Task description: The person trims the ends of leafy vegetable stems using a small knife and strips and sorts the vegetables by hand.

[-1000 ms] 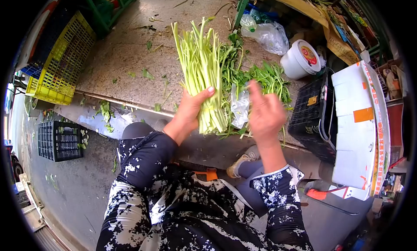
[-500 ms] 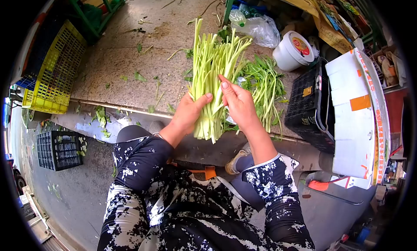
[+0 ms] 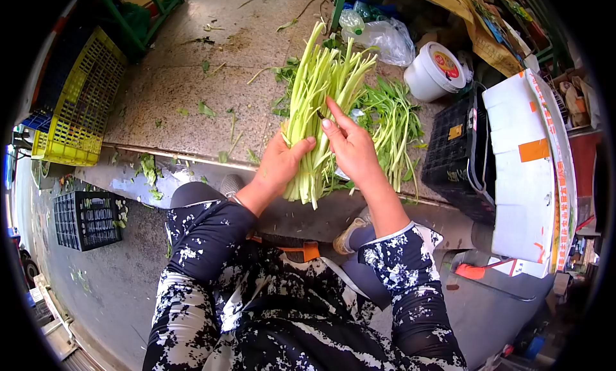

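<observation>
My left hand (image 3: 282, 162) is wrapped round a thick bunch of pale green leafy-vegetable stalks (image 3: 314, 95), its thumb across the front. The bunch stands tilted, its cut ends low in front of me. My right hand (image 3: 351, 143) is at the bunch's right side, index finger stretched along the stalks and the other fingers curled. By its thumb tip a small dark sliver shows against the stalks; what it is, I cannot make out. Behind my right hand, more leafy green stalks (image 3: 394, 127) lie loose on the stone step.
A white lidded bucket (image 3: 427, 76), a black crate (image 3: 452, 153) and a white foam box (image 3: 516, 172) stand to the right. A yellow crate (image 3: 80, 108) and a small black crate (image 3: 86, 220) are at left. Leaf scraps lie on the stone step (image 3: 173, 108).
The bunch has tipped slightly to the right at its top. My right thumb and index finger have shifted a little, and a dark sliver now shows by the thumb.
</observation>
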Demonstrator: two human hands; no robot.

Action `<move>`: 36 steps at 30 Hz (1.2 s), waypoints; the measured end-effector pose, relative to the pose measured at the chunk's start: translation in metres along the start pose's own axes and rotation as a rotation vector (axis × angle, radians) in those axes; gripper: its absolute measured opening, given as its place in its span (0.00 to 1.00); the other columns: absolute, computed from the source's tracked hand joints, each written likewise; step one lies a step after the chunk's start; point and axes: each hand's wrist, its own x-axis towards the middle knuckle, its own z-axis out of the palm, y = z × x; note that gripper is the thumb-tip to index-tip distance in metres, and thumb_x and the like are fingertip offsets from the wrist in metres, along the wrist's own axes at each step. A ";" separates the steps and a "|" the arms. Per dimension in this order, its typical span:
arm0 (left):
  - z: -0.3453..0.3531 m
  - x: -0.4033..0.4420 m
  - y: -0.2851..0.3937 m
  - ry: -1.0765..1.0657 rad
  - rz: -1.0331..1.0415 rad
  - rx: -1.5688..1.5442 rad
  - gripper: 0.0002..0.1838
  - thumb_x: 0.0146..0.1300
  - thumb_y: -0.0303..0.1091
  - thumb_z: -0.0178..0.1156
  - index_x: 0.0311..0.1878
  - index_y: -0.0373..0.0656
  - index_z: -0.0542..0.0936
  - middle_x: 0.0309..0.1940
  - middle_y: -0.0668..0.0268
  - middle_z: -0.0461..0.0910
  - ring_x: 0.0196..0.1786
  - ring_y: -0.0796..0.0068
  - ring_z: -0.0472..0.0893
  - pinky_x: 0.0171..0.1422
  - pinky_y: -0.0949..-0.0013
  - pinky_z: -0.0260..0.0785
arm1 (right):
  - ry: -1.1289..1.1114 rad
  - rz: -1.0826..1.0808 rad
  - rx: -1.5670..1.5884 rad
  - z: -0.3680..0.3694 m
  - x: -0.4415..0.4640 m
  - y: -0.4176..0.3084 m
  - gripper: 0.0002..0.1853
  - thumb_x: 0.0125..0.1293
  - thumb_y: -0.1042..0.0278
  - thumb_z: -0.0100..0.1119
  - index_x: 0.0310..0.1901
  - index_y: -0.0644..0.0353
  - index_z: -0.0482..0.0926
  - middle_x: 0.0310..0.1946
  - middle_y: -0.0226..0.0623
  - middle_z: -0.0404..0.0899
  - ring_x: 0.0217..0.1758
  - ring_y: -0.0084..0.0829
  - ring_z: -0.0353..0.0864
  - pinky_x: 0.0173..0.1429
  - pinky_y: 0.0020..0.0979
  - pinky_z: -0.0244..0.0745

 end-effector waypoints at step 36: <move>-0.002 -0.003 -0.007 0.005 0.258 0.502 0.33 0.54 0.25 0.63 0.64 0.42 0.63 0.50 0.60 0.75 0.51 0.74 0.75 0.55 0.73 0.66 | 0.027 0.119 0.850 -0.018 -0.009 -0.006 0.26 0.66 0.64 0.53 0.63 0.60 0.61 0.19 0.23 0.66 0.18 0.12 0.61 0.21 0.14 0.56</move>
